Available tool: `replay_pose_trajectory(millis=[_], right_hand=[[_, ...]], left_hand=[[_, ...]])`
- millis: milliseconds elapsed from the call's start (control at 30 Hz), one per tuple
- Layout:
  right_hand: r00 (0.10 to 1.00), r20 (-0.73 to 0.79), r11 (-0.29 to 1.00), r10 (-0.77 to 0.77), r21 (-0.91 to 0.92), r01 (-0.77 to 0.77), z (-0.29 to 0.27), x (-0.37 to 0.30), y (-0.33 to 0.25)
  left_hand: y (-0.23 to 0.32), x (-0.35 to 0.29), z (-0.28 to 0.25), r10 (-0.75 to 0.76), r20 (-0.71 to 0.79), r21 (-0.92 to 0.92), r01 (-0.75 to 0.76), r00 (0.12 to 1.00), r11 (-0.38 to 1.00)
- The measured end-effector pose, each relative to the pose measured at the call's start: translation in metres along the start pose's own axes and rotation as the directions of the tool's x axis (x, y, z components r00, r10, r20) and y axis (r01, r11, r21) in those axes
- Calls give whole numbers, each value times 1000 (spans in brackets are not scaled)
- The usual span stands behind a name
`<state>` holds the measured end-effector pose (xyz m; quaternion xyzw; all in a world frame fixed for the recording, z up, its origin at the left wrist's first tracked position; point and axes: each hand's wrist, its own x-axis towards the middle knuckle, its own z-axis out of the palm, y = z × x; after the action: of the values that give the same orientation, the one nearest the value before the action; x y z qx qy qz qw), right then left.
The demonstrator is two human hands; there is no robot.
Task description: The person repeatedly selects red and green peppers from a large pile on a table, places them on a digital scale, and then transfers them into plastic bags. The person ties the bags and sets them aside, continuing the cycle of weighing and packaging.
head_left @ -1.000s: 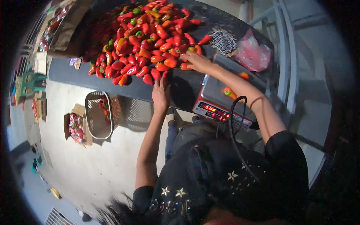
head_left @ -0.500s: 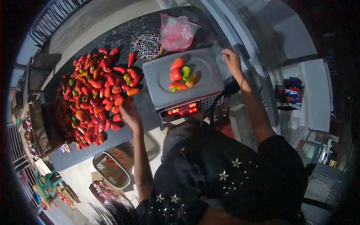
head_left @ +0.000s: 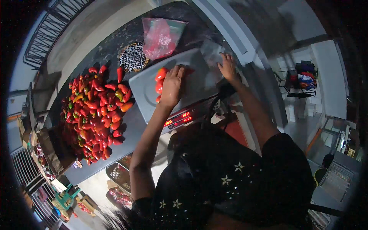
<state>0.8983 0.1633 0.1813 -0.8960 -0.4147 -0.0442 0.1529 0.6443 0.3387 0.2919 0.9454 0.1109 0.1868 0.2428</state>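
My left hand (head_left: 172,86) is over the grey plate of a digital scale (head_left: 141,87), its fingers bent over a red bell pepper (head_left: 189,71) that shows just past the fingertips. Several red peppers (head_left: 160,85) lie in a row on the plate beside that hand, which hides others. To the scale's right, my right hand (head_left: 227,68) is held with fingers apart, nothing in them, close to a thin clear plastic bag (head_left: 211,51). A large heap of peppers (head_left: 96,115), mostly red with some green and orange, covers the table's left part.
A pink plastic bag (head_left: 159,40) and a round patterned mat (head_left: 132,57) lie behind the scale on the dark table (head_left: 115,46). Below the table's near edge stand a perforated basket (head_left: 119,174) and a bag of red produce (head_left: 119,197). An open cardboard box (head_left: 51,153) sits left.
My left hand has moved right from the heap to above the scale plate, with a red bell pepper. My right hand's fingers have spread. The view has shifted somewhat.
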Motion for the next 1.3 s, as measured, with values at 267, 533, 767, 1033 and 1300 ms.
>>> replay_pose_trajectory(millis=[267,533,767,1033,1300], right_hand=[[991,26,991,-129,50,128,37,0,32],[993,34,943,-111,320,94,14,24,10],[987,2,979,-162,128,160,20,16,21],[994,-44,967,-101,232,109,21,11,24],[976,17,925,-216,325,199,4,21,30]], left_hand=[[5,16,15,-45,18,112,43,999,993],[11,23,-2,-62,3,73,62,998,995],[-12,12,0,-26,-55,-102,21,998,995],[0,-9,-44,-128,-103,-104,117,986,988],[8,-67,-62,-163,-139,-147,143,977,979]])
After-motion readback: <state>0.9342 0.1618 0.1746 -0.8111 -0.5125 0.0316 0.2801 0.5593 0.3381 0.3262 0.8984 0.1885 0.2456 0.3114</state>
